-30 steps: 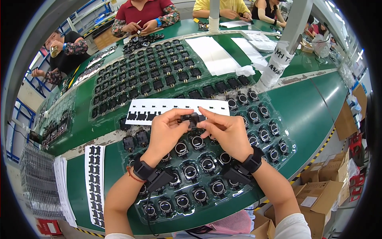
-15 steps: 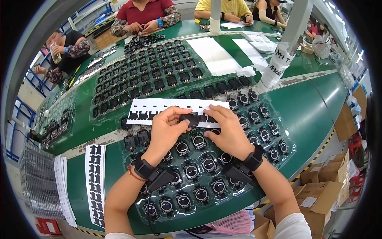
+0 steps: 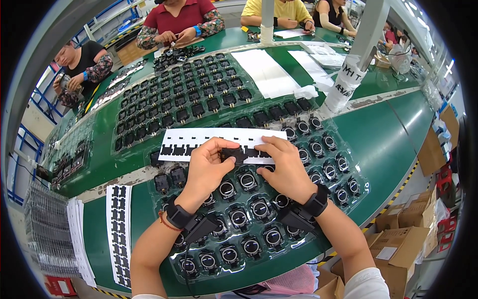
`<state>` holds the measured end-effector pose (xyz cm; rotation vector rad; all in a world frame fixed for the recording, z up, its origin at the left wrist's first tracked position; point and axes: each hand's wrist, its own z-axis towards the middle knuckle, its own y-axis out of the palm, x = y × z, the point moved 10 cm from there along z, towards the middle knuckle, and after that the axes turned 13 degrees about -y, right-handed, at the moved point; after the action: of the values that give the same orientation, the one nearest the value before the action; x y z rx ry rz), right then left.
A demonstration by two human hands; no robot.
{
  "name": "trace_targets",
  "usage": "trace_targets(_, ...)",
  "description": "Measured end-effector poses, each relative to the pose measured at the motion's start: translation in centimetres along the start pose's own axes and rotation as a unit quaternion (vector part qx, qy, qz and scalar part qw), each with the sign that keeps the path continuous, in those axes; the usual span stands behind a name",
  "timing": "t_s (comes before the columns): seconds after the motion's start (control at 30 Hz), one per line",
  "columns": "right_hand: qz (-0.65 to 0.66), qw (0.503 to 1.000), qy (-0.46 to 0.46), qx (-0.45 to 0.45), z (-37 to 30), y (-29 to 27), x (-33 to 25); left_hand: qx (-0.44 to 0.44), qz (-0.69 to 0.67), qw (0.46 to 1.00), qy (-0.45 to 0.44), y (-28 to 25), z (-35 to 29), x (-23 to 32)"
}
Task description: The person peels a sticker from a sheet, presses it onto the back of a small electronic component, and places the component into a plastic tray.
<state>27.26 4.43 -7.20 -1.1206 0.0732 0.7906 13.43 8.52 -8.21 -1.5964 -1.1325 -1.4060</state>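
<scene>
- Left hand [image 3: 206, 164] pinches black part [image 3: 233, 155], in the clock's centre.
- Right hand [image 3: 285, 163], fingers apart, is over white sheet [image 3: 186, 142]; contact I cannot tell.
- Two o'clock: black handwriting [image 3: 352, 75] on wrapped post [image 3: 336, 102].
- Four o'clock: green table [image 3: 393, 134] ends in curved edge.

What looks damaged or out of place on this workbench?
The grey strip across the green bench looks worn, its surface patchy and chipped. A crumpled white scrap beside the wrapped post looks stray next to the flat white sheet.
</scene>
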Motion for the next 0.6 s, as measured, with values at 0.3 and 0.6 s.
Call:
trace_targets(0.3,-0.002,1.000,0.012,0.026,0.3,-0.9,-0.2,0.007,-0.014,1.000,0.005,-0.2,-0.2,0.0)
trace_targets(0.6,-0.006,0.982,0.036,0.187,0.3,-5.0,-0.2,0.070,-0.064,0.992,0.079,-1.9,-0.3,1.4)
